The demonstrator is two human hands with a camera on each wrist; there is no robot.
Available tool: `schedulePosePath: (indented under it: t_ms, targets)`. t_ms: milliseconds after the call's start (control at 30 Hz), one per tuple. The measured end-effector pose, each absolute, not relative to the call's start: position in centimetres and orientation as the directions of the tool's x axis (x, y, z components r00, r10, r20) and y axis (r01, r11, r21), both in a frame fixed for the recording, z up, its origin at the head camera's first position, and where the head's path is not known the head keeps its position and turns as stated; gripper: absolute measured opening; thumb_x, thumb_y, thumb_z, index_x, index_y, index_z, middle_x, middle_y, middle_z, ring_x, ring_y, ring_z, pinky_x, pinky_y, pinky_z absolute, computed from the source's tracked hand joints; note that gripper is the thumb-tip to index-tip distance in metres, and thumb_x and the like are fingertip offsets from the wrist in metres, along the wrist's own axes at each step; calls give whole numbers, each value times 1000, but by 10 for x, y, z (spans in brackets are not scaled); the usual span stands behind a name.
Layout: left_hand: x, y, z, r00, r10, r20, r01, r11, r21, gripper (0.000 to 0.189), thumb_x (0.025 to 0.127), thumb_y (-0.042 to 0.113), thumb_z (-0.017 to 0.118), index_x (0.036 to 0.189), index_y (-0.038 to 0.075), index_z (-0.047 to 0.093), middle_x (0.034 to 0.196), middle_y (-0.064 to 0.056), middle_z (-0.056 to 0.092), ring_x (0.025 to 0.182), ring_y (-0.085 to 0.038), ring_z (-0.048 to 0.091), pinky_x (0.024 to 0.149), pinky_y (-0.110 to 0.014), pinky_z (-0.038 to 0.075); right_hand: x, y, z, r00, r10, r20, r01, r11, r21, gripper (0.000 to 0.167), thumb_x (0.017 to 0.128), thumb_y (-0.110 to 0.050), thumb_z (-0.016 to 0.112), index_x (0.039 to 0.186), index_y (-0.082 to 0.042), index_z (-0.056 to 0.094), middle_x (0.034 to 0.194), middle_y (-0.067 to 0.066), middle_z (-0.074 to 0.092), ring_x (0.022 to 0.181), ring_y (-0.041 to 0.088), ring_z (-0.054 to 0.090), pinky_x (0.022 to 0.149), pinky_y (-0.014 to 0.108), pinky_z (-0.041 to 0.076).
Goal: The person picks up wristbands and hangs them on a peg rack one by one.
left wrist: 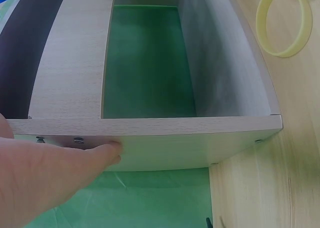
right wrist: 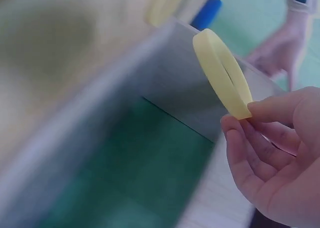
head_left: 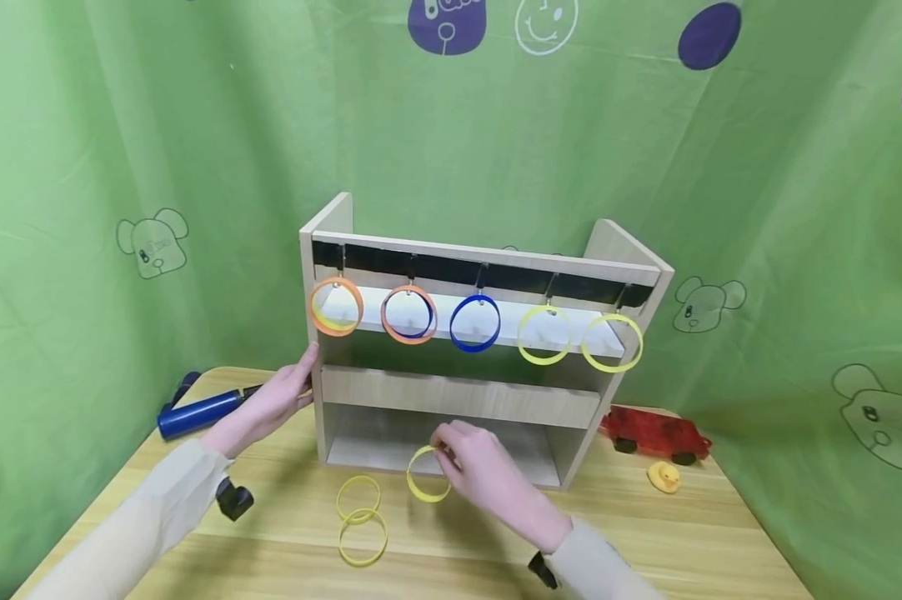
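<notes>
A yellow ring (right wrist: 222, 73) is pinched between the thumb and fingers of my right hand (head_left: 484, 471), held above the table before the wooden shelf (head_left: 458, 396). Against the shelf's left side panel rests my left hand (head_left: 274, 404), its fingers fairly straight along the outer face in the left wrist view. Two more yellow rings (head_left: 363, 562) lie overlapping on the table. Along the shelf's top rail, hooks carry an orange ring (head_left: 313, 310) with a yellow one, another orange ring (head_left: 385, 317) with a blue one, a blue ring (head_left: 475, 347), and yellow rings (head_left: 544, 361) on the two right hooks.
Left of the shelf, a blue cylindrical object (head_left: 199, 415) lies on the wooden table (head_left: 271, 542). On the right stand a red toy car (head_left: 657, 432) and a small yellow duck (head_left: 663, 477). A green curtain (head_left: 458, 142) hangs behind.
</notes>
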State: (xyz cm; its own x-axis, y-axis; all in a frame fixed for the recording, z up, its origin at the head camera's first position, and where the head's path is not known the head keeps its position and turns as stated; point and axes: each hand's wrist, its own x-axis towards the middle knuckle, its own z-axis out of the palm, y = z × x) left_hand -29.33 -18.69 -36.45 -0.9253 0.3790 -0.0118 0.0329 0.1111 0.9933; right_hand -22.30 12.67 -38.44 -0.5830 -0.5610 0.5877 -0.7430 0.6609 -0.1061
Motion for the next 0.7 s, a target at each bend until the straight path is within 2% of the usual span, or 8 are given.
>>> schedulePosePath:
  t_ms: [167, 400, 533, 700]
  targets:
    - [-293, -187, -365, -926, 378, -12, 33, 113, 993, 91, 102, 64, 16, 155, -8, -2, 164, -27, -5, 154, -44, -1, 127, -55, 9, -217, 135, -341, -503, -564, 655, -759, 651, -22, 12, 80, 0, 76, 88, -5, 68, 80, 3, 70, 69, 11, 65, 62, 15, 57]
    - [-292, -187, -365, -925, 379, -12, 34, 116, 993, 90, 102, 64, 16, 155, -7, -1, 165, -27, -4, 154, -44, -1, 127, -55, 9, -215, 144, -283, -389, -534, 750, -803, 595, 7, 13, 80, 5, 75, 89, -3, 68, 82, 6, 70, 72, 12, 66, 62, 17, 58]
    - [-293, -188, -365, -925, 380, -6, 38, 109, 993, 90, 102, 63, 15, 155, -8, -1, 165, -27, -4, 154, -44, 0, 127, -55, 9, -216, 147, -253, -350, -516, 782, -795, 605, 43, 13, 81, 6, 74, 90, -2, 68, 82, 7, 71, 72, 13, 65, 64, 22, 60]
    - [-293, -187, -364, -925, 379, -17, 29, 115, 993, 92, 102, 64, 16, 154, -9, -3, 164, -28, -5, 153, -44, -2, 127, -55, 8, -222, 153, -220, -334, -492, 804, -774, 630, 63, 10, 84, 6, 71, 92, 0, 68, 85, 11, 72, 73, 18, 66, 65, 27, 60]
